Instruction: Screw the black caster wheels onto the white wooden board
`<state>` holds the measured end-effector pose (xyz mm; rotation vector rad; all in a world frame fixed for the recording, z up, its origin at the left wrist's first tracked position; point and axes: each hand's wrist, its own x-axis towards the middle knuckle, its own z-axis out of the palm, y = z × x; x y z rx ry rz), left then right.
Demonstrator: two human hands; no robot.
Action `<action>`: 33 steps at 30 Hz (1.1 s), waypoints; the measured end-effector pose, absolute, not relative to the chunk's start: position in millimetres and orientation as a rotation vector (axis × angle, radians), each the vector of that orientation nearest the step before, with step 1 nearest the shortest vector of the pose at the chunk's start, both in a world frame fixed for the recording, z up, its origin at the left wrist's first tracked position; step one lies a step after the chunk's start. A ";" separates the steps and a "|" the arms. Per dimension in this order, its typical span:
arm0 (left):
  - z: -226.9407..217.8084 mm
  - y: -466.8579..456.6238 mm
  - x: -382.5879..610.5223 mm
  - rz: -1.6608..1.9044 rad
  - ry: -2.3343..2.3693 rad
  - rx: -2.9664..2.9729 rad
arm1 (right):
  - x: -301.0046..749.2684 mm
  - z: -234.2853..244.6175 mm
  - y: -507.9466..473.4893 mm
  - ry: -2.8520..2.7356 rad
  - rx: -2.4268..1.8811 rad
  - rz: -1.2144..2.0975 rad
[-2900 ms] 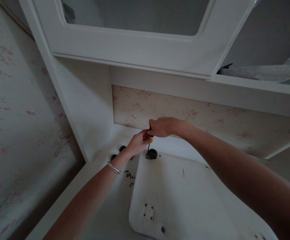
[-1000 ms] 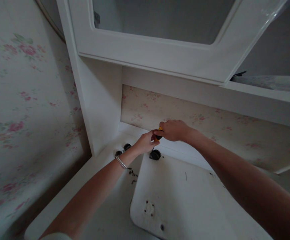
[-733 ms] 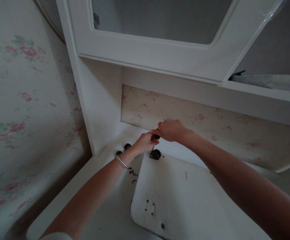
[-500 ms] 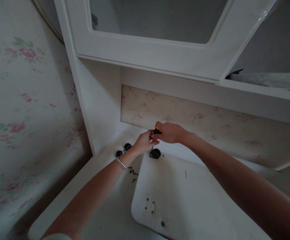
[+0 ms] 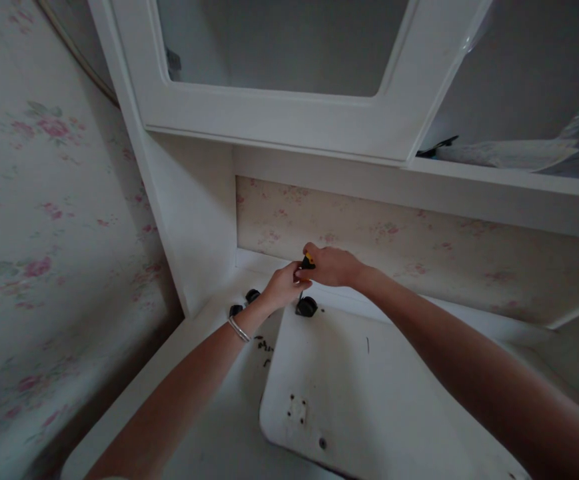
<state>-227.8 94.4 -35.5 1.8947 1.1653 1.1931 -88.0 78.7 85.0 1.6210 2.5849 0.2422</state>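
My right hand [image 5: 330,266] is closed around the yellow and black handle of a screwdriver [image 5: 308,261], held upright. Its shaft points down at a black round caster [image 5: 306,307] at the far corner of a white board [image 5: 369,393] lying flat. My left hand [image 5: 282,288], with a silver bracelet [image 5: 239,329] at the wrist, pinches the shaft just below the handle. Both hands touch each other above the caster.
Two more black casters [image 5: 243,303] and several small dark screws [image 5: 263,347] lie on the white surface left of the board. A white cabinet door with a window [image 5: 279,113] hangs open overhead. Floral wallpaper [image 5: 44,220] covers the left wall and the back panel.
My hands stay on the screwdriver over the caster with small shifts of the right hand's grip. The view has drifted slightly, showing more of the upper shelf at right.
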 end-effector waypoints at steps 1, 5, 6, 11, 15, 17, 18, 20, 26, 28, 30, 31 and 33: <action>-35.1 93.6 -227.4 1.195 1.178 1.899 | -87.2 84.9 78.4 2.597 1.609 0.219; -35.2 92.5 -223.6 1.204 1.223 1.892 | -86.7 87.0 77.5 2.621 1.610 0.242; -36.0 93.1 -222.5 1.204 1.224 1.886 | -87.1 87.5 77.3 2.624 1.617 0.259; -42.3 97.6 -218.0 1.201 1.190 1.863 | -86.9 84.9 76.5 2.648 1.667 0.300; -45.0 93.7 -216.8 1.232 1.184 1.840 | -83.3 77.6 75.4 2.677 1.771 0.295; -47.8 86.6 -219.5 1.272 1.222 1.808 | -81.3 75.4 74.4 2.682 1.874 0.316; -50.5 81.9 -222.6 1.287 1.251 1.788 | -80.0 75.1 73.4 2.680 1.939 0.339; -59.3 70.8 -233.4 1.292 1.321 1.751 | -75.6 75.9 69.6 2.669 2.070 0.400; -105.8 29.5 -290.9 1.129 1.520 1.698 | -44.6 71.4 43.8 2.645 2.230 0.584; -121.4 15.2 -306.5 1.063 1.577 1.674 | -35.1 64.4 35.3 2.631 2.213 0.587; -134.0 2.3 -315.5 1.012 1.621 1.648 | -30.8 57.7 29.2 2.621 2.181 0.538; -138.9 -3.2 -317.6 0.992 1.636 1.638 | -30.8 55.2 27.2 2.622 2.167 0.511; -145.7 -11.9 -318.5 0.961 1.655 1.622 | -34.2 53.0 25.0 2.636 2.143 0.480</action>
